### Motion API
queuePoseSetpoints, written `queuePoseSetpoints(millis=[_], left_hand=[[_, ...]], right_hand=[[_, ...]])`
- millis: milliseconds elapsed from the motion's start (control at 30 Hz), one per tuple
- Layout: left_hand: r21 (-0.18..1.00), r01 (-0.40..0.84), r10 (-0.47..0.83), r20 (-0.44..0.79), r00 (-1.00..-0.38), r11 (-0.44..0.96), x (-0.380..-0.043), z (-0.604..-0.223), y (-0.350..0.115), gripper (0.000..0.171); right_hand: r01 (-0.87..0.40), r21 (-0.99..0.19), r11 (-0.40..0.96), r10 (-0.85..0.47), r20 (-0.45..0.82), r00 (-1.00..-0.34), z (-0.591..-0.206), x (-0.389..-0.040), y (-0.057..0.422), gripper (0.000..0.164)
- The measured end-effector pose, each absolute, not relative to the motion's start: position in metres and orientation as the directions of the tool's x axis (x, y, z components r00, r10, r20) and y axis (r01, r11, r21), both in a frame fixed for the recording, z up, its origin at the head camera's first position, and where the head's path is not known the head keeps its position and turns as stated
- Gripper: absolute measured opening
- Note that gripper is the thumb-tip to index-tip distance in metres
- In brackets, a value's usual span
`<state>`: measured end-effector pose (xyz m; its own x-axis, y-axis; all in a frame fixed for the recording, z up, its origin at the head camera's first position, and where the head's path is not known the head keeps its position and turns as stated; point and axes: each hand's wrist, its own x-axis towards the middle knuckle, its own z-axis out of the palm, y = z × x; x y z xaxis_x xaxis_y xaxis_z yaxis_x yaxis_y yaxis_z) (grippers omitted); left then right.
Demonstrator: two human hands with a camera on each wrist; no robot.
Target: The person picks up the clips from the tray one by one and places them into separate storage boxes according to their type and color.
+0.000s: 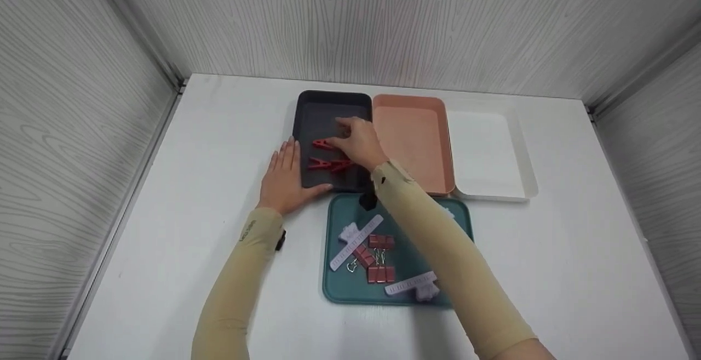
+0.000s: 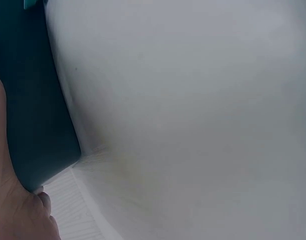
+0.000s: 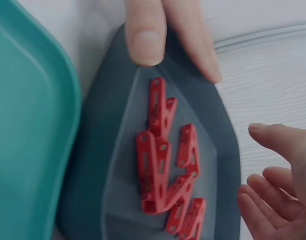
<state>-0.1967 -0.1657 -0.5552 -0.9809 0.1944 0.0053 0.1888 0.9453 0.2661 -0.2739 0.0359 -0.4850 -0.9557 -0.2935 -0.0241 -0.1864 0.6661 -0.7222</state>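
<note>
My left hand (image 1: 280, 183) lies flat, fingers straight along the left edge of the dark tray (image 1: 335, 98) and thumb on its near rim. In the right wrist view its thumb (image 3: 147, 42) shows large at the top. My right hand (image 1: 358, 143) hovers over that tray, thumb and fingers loosely curled and apart, close above a red clothespin (image 1: 321, 144). In the right wrist view the right hand (image 3: 285, 192) holds nothing. Other red clothespins (image 3: 152, 175) lie loosely together on the tray floor.
A pink tray (image 1: 413, 146) and a white tray (image 1: 490, 152) stand right of the dark one. In front is a teal tray (image 1: 402, 228) with several pink binder clips (image 1: 380, 274) and lilac ruler clips (image 1: 356, 243). My right forearm crosses over it. Panels wall the table's back and sides.
</note>
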Motion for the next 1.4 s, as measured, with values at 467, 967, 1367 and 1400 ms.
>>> queuePoseSetpoints(millis=[467, 967, 1367, 1400], left_hand=[[0.272, 0.172, 0.189, -0.037, -0.981, 0.947, -0.194, -0.552, -0.171, 0.131], [0.248, 0.169, 0.178, -0.013, -0.984, 0.954, -0.196, -0.554, -0.177, 0.132], [0.224, 0.172, 0.186, -0.043, -0.982, 0.959, -0.195, -0.552, -0.176, 0.132], [0.221, 0.172, 0.187, -0.047, -0.981, 0.96, -0.195, -0.551, -0.176, 0.132]], right_hand=[[-0.358, -0.755, 0.55, -0.35, 0.181, -0.919, -0.458, -0.254, 0.059, 0.055], [-0.396, -0.76, 0.516, -0.371, 0.218, -0.903, -0.433, -0.227, 0.097, 0.055], [-0.499, -0.727, 0.471, -0.399, 0.329, -0.856, -0.429, -0.213, 0.133, 0.051], [-0.506, -0.719, 0.478, -0.397, 0.337, -0.854, -0.429, -0.212, 0.136, 0.05]])
